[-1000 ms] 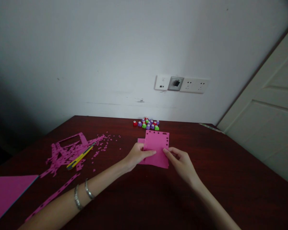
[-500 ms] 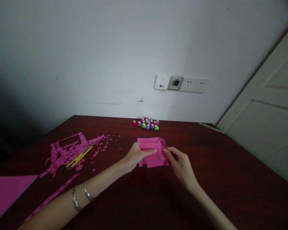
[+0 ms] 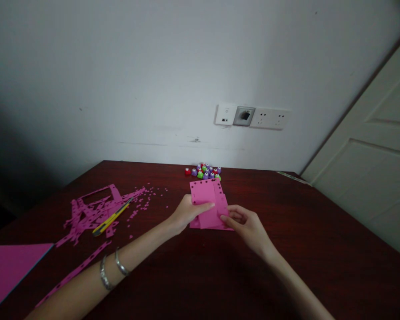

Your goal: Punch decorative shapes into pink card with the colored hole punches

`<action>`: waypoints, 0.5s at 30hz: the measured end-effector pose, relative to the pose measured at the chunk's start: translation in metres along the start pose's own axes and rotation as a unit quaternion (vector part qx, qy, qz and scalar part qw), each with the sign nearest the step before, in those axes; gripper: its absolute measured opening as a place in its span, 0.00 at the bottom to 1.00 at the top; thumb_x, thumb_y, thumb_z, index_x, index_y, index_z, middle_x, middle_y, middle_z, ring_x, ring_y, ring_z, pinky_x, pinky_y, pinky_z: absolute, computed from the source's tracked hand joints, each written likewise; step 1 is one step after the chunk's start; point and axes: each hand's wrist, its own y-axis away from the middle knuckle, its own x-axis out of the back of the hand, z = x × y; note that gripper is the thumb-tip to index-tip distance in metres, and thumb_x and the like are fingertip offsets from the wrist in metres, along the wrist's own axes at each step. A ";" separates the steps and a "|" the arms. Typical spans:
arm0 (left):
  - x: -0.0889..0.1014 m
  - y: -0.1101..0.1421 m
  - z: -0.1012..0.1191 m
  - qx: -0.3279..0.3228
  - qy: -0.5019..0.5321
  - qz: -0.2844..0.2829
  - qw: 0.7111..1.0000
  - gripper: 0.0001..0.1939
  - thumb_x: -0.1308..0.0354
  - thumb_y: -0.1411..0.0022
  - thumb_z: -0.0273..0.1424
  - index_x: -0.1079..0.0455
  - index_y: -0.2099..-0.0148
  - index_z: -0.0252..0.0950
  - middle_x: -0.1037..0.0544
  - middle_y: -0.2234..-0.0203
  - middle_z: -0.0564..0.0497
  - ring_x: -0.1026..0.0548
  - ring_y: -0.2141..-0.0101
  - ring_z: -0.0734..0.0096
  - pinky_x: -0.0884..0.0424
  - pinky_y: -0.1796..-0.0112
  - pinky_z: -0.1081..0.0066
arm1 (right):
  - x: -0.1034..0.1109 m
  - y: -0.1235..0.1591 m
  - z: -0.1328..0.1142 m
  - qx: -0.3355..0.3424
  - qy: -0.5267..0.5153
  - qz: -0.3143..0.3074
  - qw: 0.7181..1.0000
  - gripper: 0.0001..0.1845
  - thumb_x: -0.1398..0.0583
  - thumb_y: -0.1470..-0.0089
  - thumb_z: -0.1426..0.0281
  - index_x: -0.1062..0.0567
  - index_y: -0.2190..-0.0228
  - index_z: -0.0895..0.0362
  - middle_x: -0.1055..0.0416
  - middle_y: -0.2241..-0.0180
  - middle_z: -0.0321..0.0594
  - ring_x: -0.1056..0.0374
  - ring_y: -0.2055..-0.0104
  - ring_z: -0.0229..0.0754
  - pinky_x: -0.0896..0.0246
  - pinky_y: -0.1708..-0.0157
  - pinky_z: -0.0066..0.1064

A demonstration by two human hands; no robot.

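Note:
Several overlapping pieces of pink paper (image 3: 205,193) are held above the middle of the dark red table. Small star-shaped holes run along the top edge of the front piece. My left hand (image 3: 184,215) is closed on their left side, thumb lying across the front and the other fingers hidden behind. At the lower right edge, my right hand (image 3: 246,224) pinches the paper between thumb and fingers. Behind the papers sits a cluster of small red, purple and green punches (image 3: 206,172), its front partly covered by them.
To the left lies a heap of pink paper scraps (image 3: 86,213) with a yellow utility knife (image 3: 111,218) on top. Tiny punched bits (image 3: 142,204) are scattered beside it. A long punched strip (image 3: 75,271) and a pink sheet (image 3: 13,271) lie nearer. Wall sockets (image 3: 266,118) are above the table.
The pink papers have been tipped up and now show the starred edge and a flatter front, reaching in front of the punches. My right hand has shifted slightly left, still pinching.

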 end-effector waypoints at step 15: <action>0.006 -0.002 0.003 0.000 0.005 -0.105 0.995 0.24 0.32 0.56 0.28 0.30 0.54 0.31 0.24 0.58 0.40 0.26 0.59 0.61 0.31 0.56 0.60 | 0.003 -0.001 -0.001 0.023 0.045 0.017 0.999 0.19 0.35 0.59 0.57 0.27 0.70 0.59 0.28 0.76 0.38 0.32 0.73 0.39 0.35 0.71 0.31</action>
